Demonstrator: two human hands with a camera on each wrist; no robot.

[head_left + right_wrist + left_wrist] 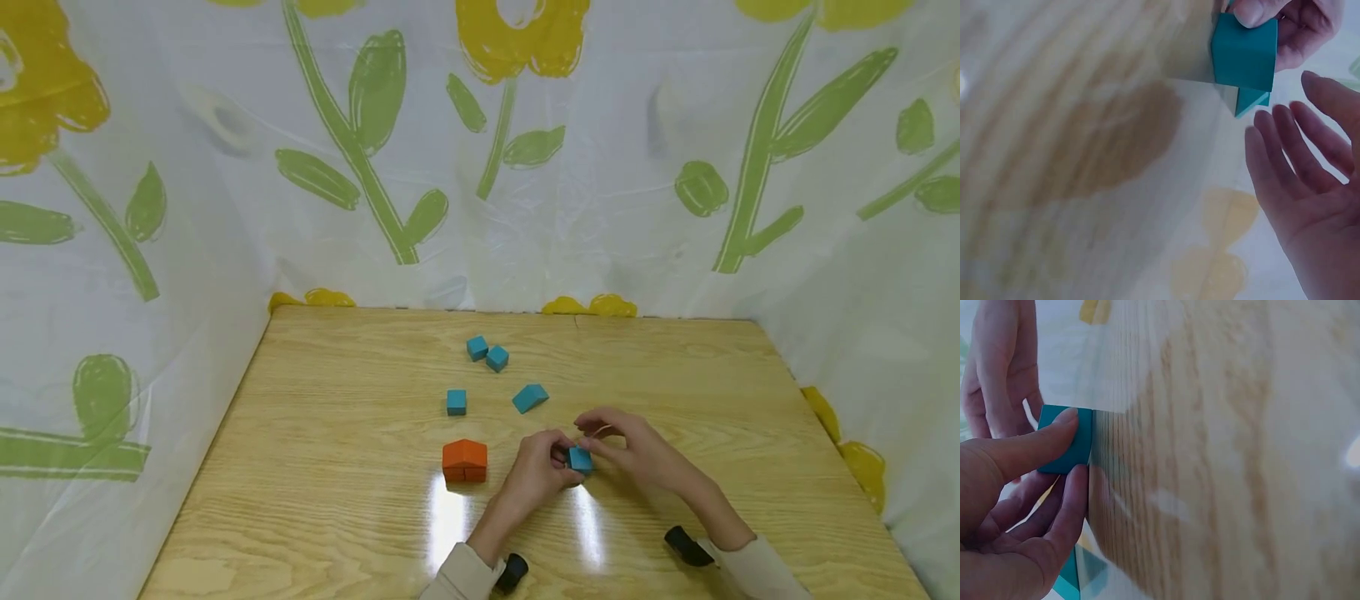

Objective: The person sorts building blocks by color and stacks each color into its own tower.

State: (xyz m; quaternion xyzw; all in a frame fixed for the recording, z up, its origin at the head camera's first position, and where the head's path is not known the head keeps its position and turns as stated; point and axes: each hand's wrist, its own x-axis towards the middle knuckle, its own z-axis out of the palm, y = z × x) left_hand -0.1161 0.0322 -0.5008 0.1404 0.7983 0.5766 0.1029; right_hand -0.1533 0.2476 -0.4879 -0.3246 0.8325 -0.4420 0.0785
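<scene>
With thumb and fingers, my left hand (534,468) pinches a blue cube block (580,460) at the tabletop. In the left wrist view the thumb lies on one face of the block (1066,440). My right hand (628,446) hovers just right of and behind that block, its fingers loosely bent with nothing in them. Seen from the right wrist, the right hand (1310,162) is apart from the cube (1244,53). A blue triangular prism block (531,397) lies on the table beyond the left hand.
Left of my hands stand small orange blocks topped by an orange roof-shaped block (465,455). A single blue cube (456,402) sits behind them, and two more blue cubes, one of them here (497,358), lie farther back. Flower-printed cloth (510,242) walls the wooden table (337,400).
</scene>
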